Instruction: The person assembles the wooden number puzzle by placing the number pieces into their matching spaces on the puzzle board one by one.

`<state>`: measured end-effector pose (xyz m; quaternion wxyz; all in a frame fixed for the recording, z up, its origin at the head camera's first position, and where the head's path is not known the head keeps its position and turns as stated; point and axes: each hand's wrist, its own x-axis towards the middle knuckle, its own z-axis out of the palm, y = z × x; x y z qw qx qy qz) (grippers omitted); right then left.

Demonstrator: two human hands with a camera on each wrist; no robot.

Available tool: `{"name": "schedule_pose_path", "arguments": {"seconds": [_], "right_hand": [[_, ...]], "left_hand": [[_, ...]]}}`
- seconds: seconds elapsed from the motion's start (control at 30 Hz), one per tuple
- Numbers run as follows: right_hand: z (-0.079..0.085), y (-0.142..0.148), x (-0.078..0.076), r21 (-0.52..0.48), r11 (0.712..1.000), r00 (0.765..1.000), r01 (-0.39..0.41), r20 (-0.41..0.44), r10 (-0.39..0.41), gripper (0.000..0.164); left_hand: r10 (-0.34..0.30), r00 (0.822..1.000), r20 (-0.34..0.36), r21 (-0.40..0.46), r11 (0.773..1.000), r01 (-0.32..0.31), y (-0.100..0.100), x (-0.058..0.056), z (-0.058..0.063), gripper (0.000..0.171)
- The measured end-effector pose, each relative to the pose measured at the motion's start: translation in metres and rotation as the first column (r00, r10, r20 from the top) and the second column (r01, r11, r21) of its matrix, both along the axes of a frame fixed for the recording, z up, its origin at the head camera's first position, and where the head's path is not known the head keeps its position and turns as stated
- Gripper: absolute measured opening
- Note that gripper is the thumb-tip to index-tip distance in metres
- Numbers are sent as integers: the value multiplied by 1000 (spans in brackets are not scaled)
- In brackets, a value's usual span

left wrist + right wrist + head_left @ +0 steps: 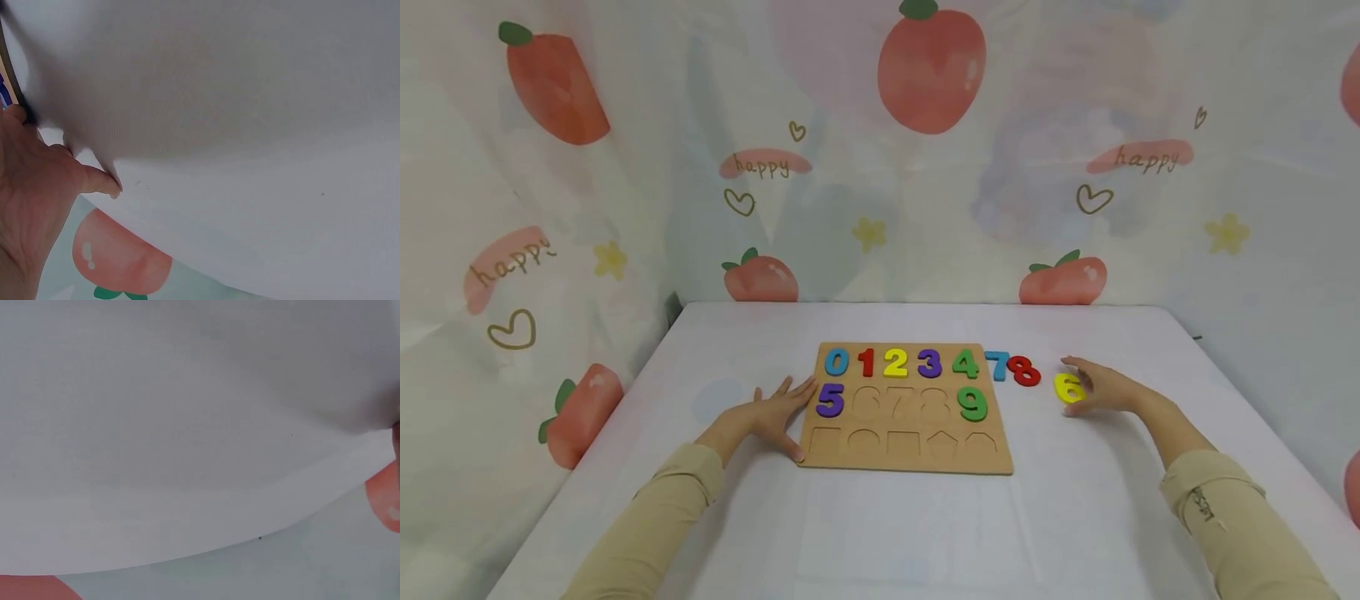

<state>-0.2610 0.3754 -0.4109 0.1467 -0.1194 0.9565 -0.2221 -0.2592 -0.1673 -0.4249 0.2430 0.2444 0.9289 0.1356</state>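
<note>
A wooden number puzzle board (865,454) lies flat on the table. My left hand (772,417) rests at its left edge with fingers spread, the thumb at the near left corner. In the left wrist view that hand (37,181) shows beside a sliver of the board. To the right of the board, my right hand (1105,388) is over a yellow number 6 (1066,388). Its thumb is right at the near edge of the 6, and a finger stretches past the far edge. Only a bit of finger (397,447) shows in the right wrist view.
A blue 7 (997,365) and a red 8 (1024,371) lie by the board's right edge. Seated on the board are a purple 5 (831,401), a green 9 (973,404) and a top row of digits including a yellow 2 (896,363). Recessed number and shape outlines also show.
</note>
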Motion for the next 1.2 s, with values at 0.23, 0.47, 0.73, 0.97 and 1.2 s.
{"name": "schedule_pose_path", "arguments": {"seconds": [0.23,0.47,0.73,0.97,1.2], "right_hand": [[-7,5,0,6,1000,1000,10,-20,-10,89],[-10,6,0,-9,999,999,46,-27,-46,82],[-14,4,-1,-11,996,996,87,-11,-87,84],[-13,-2,2,34,992,991,118,-60,-116,78],[-14,-7,6,45,988,984,148,-108,-142,73]], "left_hand": [[1,1000,1,3,1000,-1,-2,-2,-1,124],[3,1000,4,-3,1000,-3,-2,-2,-3,125],[4,1000,-1,3,1000,-4,-2,-3,-6,126],[0,1000,6,5,1000,0,-3,-4,-6,125],[-2,1000,8,10,1000,2,-2,-1,-1,124]]}}
